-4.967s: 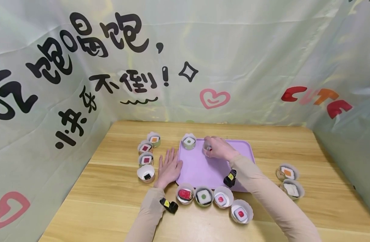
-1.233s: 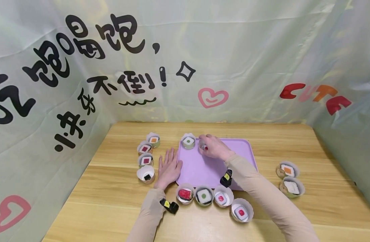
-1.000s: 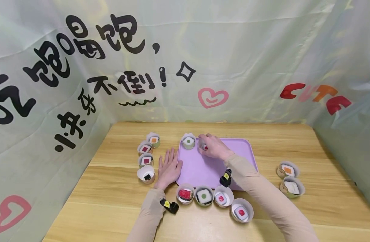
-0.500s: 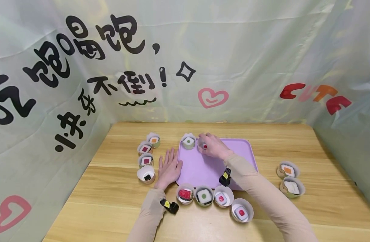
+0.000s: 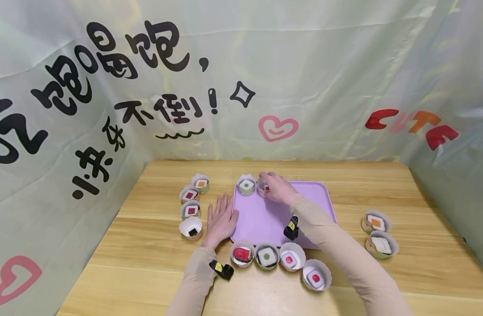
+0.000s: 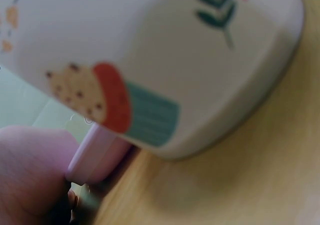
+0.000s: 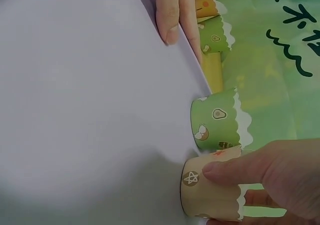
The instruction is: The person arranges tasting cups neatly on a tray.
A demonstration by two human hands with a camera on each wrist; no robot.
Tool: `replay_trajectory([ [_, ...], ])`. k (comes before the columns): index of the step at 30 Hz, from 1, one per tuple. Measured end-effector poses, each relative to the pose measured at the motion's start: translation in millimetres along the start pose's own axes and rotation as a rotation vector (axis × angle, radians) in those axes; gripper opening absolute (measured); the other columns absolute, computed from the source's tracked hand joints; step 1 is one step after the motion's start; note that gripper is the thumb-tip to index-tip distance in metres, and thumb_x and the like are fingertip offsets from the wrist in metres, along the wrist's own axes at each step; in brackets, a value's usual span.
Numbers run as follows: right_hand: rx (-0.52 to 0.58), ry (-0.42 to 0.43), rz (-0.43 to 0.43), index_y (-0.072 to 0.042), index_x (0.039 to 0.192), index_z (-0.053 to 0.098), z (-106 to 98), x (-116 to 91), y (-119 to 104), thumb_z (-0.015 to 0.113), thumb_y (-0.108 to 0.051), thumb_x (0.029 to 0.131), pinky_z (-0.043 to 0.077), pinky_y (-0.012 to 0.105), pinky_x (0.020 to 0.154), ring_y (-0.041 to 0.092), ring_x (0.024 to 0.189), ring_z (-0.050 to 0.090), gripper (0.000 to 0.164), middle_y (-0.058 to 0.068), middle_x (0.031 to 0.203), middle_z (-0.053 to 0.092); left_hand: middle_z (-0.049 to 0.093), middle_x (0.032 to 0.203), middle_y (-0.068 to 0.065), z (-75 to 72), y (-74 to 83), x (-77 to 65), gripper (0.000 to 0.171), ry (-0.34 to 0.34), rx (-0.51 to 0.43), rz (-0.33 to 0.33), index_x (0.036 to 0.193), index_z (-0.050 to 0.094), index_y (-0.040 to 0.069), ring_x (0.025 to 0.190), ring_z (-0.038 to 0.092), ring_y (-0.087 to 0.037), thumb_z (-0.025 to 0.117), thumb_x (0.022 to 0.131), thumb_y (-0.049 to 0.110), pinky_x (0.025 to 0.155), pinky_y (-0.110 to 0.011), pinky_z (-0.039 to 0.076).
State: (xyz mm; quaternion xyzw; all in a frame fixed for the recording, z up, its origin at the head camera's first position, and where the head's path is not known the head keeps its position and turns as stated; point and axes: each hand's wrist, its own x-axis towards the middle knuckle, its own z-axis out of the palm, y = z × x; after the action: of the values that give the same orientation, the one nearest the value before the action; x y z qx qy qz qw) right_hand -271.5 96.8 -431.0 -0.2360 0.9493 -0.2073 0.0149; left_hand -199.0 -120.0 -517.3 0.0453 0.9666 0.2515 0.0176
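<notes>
My right hand (image 5: 279, 188) grips a beige paper baking cup (image 7: 212, 187), thumb on its near side, at the back of the purple tray (image 5: 257, 219). A piece of toy-like sushi with a red centre shows inside that cup in the head view. Beside it, in the tray's back left corner, stands a green paper cup (image 7: 217, 120) holding a green-centred sushi piece (image 5: 246, 184). My left hand (image 5: 221, 221) rests with straight, spread fingers along the tray's left edge, its thumb touching the rim.
Several cups with sushi line the left side (image 5: 191, 210). Several more stand along the tray's front edge, including one with red-topped sushi (image 5: 242, 254) and one with pink-centred sushi (image 5: 315, 279). Two cups (image 5: 377, 232) stand at the right. A printed cloth (image 5: 324, 87) encloses the table's back and sides.
Over the earlier frames my right hand has shifted left with the beige cup, up beside the green cup, then slightly toward the tray's back edge. My left hand has stayed in place.
</notes>
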Motion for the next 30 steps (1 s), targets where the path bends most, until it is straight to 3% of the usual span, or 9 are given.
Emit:
replay_trajectory([
  [11, -0.014, -0.008, 0.007, 0.0, 0.143, 0.049, 1, 6, 1, 0.07, -0.014, 0.092, 0.049, 0.057, 0.105, 0.044, 0.123, 0.06, 0.058, 0.027, 0.136, 0.059, 0.01, 0.171, -0.01, -2.9, 3.9, -2.4, 0.059, -0.008, -0.004, -0.005, 0.161, 0.023, 0.014, 0.16, 0.003, -0.03, 0.031, 0.107, 0.036, 0.128, -0.055, -0.007],
  [16, -0.015, -0.024, 0.015, -0.004, 0.149, 0.042, 0, 5, 1, 0.071, -0.013, 0.091, 0.049, 0.059, 0.106, 0.046, 0.126, 0.058, 0.066, 0.027, 0.142, 0.055, 0.011, 0.171, -0.014, -6.2, 5.9, -3.1, 0.06, -0.009, -0.019, 0.003, 0.161, 0.024, 0.011, 0.159, 0.005, -0.033, 0.033, 0.106, 0.033, 0.127, -0.057, -0.007],
  [22, 0.009, -0.024, 0.013, -0.008, 0.155, 0.035, -3, 0, 0, 0.07, -0.005, 0.088, 0.046, 0.061, 0.109, 0.047, 0.133, 0.052, 0.076, 0.025, 0.152, 0.046, 0.008, 0.171, -0.008, -1.4, 1.9, -0.1, 0.06, -0.014, 0.002, -0.012, 0.162, 0.021, 0.016, 0.16, 0.002, -0.029, 0.029, 0.107, 0.039, 0.128, -0.054, -0.008],
  [30, 0.057, -0.027, -0.001, -0.006, 0.154, 0.038, -16, -16, -6, 0.071, -0.012, 0.091, 0.045, 0.061, 0.11, 0.047, 0.136, 0.049, 0.071, 0.027, 0.153, 0.045, 0.009, 0.171, -0.008, -2.3, 1.9, -0.3, 0.06, -0.008, -0.002, -0.009, 0.161, 0.023, 0.017, 0.16, 0.004, -0.029, 0.031, 0.107, 0.039, 0.128, -0.055, -0.006],
])
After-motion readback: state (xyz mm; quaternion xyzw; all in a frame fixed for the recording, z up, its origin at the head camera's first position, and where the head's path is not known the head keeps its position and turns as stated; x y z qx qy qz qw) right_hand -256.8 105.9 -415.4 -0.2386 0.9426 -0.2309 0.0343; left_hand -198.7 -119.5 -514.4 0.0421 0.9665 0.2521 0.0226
